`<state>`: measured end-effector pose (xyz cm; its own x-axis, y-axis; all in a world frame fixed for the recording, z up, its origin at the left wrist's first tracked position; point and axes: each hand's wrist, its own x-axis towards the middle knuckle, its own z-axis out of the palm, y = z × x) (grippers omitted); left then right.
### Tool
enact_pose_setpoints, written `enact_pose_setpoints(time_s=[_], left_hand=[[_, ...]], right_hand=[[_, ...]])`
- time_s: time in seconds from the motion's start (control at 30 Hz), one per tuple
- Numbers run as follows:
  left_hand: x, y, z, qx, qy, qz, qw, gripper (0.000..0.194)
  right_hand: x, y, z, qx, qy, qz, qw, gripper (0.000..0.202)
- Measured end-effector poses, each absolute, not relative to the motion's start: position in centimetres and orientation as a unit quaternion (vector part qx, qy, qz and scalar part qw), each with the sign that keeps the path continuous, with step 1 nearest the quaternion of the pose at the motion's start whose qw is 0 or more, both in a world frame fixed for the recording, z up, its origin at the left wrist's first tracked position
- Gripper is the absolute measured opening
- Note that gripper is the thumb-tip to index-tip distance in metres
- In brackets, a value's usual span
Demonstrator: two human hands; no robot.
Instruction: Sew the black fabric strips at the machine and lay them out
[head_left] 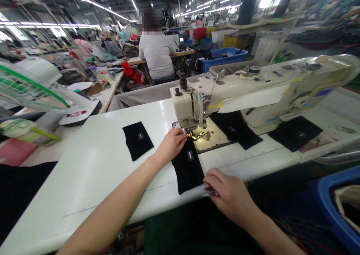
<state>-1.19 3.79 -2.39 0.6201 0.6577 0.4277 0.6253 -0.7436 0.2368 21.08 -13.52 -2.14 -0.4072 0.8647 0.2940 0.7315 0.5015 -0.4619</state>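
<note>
A black fabric piece (188,172) with a small label lies on the white table, its upper end at the needle area of the sewing machine (185,105). My left hand (172,144) is closed, thumb and fingers pinched at the fabric's upper left corner, beside the presser foot (194,133). Near the table's front edge, my right hand (226,193) is curled at the fabric's lower right corner. A small silvery and dark object (210,191) shows within its fingers, too blurred to name. How firmly these fingers touch the cloth is unclear.
Another labelled black piece (137,140) lies on the left; two more, a nearer one (236,129) and a farther one (295,133), are on the right. A fan (36,84) stands left. A blue crate (334,195) is at lower right. A person (156,54) sits ahead.
</note>
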Motion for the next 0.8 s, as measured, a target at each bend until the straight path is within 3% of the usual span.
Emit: enact_pose_setpoints(time_s=[0.2, 0.3, 0.47, 0.8], left_hand=[[-0.4, 0.7, -0.8, 0.905, 0.382, 0.188, -0.008, 0.027], [0.1, -3.3, 0.1, 0.923, 0.347, 0.162, 0.030, 0.027], [-0.1, -7.3, -0.1, 0.936, 0.333, 0.090, 0.065, 0.049], [-0.5, -6.6, 0.0, 0.932, 0.327, 0.126, 0.089, 0.046]], right_hand=[[21.4, -13.9, -2.0, -0.486, -0.838, 0.103, 0.226, 0.020], [21.7, -14.0, -2.2, -0.474, -0.849, 0.086, 0.219, 0.022], [22.1, -14.1, -2.4, -0.452, -0.862, 0.063, 0.221, 0.026], [22.1, -13.6, -1.9, -0.451, -0.870, 0.069, 0.188, 0.024]])
